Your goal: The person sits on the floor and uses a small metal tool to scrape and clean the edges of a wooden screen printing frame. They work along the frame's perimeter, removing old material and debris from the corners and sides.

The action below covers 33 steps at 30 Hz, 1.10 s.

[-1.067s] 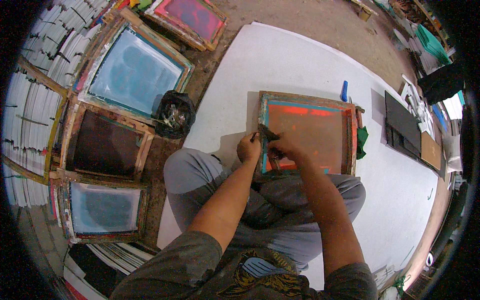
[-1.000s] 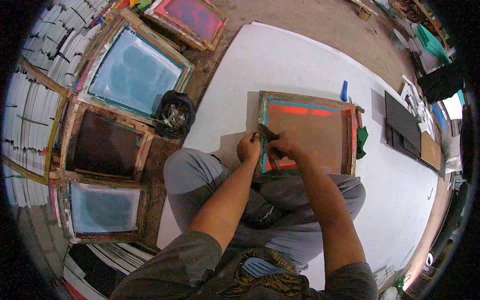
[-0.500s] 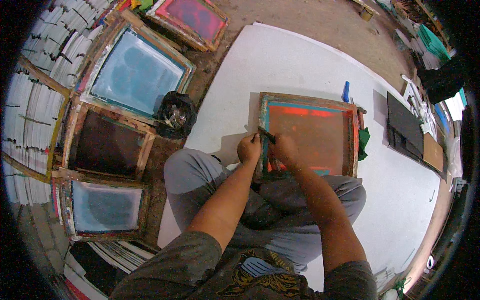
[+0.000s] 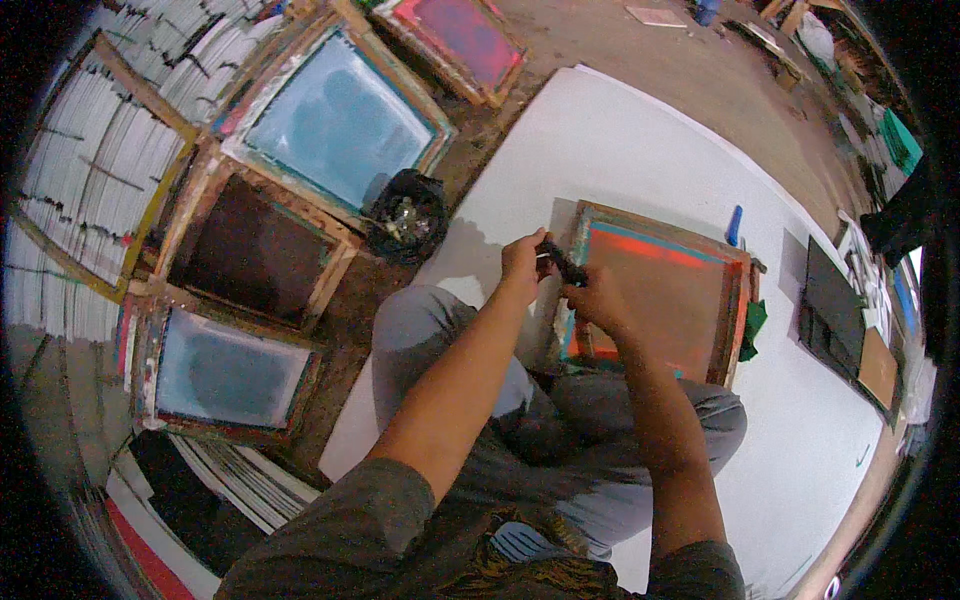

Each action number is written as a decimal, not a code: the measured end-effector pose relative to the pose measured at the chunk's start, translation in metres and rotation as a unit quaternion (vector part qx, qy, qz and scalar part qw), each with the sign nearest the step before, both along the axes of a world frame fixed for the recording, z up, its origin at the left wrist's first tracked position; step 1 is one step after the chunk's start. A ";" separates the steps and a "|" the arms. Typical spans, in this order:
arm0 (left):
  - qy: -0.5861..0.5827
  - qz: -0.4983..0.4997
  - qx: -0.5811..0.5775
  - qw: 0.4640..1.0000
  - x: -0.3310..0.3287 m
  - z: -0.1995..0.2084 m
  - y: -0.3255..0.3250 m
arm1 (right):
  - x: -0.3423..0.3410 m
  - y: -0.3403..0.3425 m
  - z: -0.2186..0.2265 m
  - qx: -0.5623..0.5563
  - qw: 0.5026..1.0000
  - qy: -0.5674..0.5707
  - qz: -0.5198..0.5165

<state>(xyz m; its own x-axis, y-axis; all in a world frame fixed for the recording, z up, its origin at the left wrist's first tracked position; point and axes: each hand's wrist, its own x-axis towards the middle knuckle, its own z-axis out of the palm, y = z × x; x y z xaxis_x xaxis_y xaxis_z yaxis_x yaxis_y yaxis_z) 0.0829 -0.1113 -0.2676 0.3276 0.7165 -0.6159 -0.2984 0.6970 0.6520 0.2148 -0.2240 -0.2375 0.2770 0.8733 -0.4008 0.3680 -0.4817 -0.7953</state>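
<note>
One dark strip [image 4: 565, 262] held near the left edge of an orange frame [image 4: 668, 292]

A broad white board [image 4: 800, 430] lies beneath the orange frame and stretches well past its right side. The person's folded legs, in grey trousers [image 4: 425, 325], meet its near edge. Paper stacks [image 4: 90, 200] sit far to its left; nearer to it on that side are a large blue screen [image 4: 345, 120], a dark screen [image 4: 255, 250] and a pale blue screen [image 4: 230, 370], with a pink screen [image 4: 460, 40] beyond its far left corner. The orange frame itself is brown in the middle, with orange streaks. Black sheets [image 4: 828, 295] lie to its right, a black bag [image 4: 408, 220] to its left. The left hand [image 4: 522, 258] pinches one end of the strip just off the orange frame's left edge; the right hand [image 4: 597, 302] is closed around the other end, above the frame's left part. Whether the strip touches the frame, I cannot tell. Green cloth [image 4: 753, 330] lies just beside the frame's right edge, and a blue handle [image 4: 735, 226] near its far right corner.
</note>
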 end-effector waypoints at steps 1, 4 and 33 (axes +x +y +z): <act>0.002 -0.004 -0.012 1.000 -0.009 0.005 0.007 | -0.007 0.007 0.010 0.002 1.000 0.029 0.009; -0.002 -0.016 -0.046 0.999 -0.028 0.009 0.022 | -0.025 0.017 0.042 0.000 0.994 0.109 0.025; 0.482 -0.306 0.323 0.755 -0.004 -0.033 -0.006 | -0.011 -0.039 -0.016 -0.041 0.898 0.400 -0.179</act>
<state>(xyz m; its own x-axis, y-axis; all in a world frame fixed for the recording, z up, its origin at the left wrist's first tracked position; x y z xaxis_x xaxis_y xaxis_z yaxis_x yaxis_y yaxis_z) 0.0787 -0.1173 -0.3002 0.3412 0.8655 -0.3667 0.7813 -0.0442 0.6226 0.2040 -0.2626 -0.2535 0.1293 0.7434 -0.6562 -0.4958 -0.5246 -0.6920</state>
